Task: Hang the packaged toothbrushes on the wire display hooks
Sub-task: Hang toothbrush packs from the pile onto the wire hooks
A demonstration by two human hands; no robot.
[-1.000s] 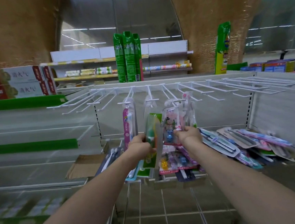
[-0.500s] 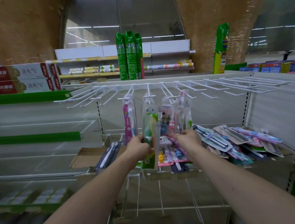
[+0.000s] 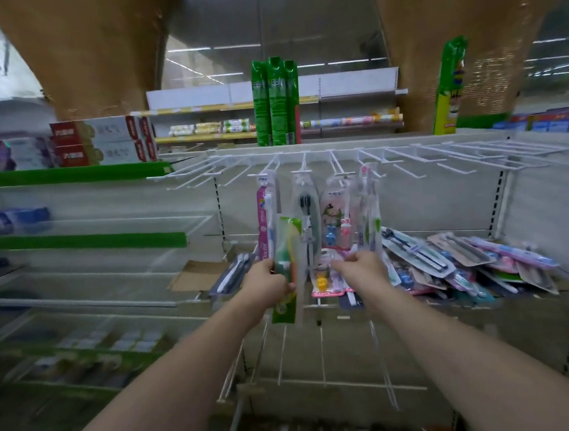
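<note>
A row of white wire hooks point(image 3: 306, 165) juts out from the shelf's back panel. Several packaged toothbrushes hang on the middle hooks: a pink pack point(image 3: 262, 224), a clear pack with black brushes point(image 3: 306, 210), a cartoon-figure pack point(image 3: 335, 217) and a white-green pack point(image 3: 369, 208). My left hand point(image 3: 266, 284) grips a green toothbrush pack point(image 3: 287, 249) upright, in front of the hanging ones. My right hand point(image 3: 363, 270) is just below the cartoon pack, its fingers curled away from the camera and hidden. A loose pile of toothbrush packs point(image 3: 459, 262) lies on the shelf to the right.
Empty hooks point(image 3: 460, 155) stretch right and left of the hung packs. A cardboard box flap point(image 3: 195, 274) sits at the left of the shelf. Tall green boxes point(image 3: 276, 102) stand on top, with toothpaste cartons point(image 3: 98, 142) to the left. More wire hooks point(image 3: 322, 349) run below.
My right hand has dropped from the hanging packs to just below them, and the cartoon pack now hangs straight on its hook. My left hand still holds the green pack.
</note>
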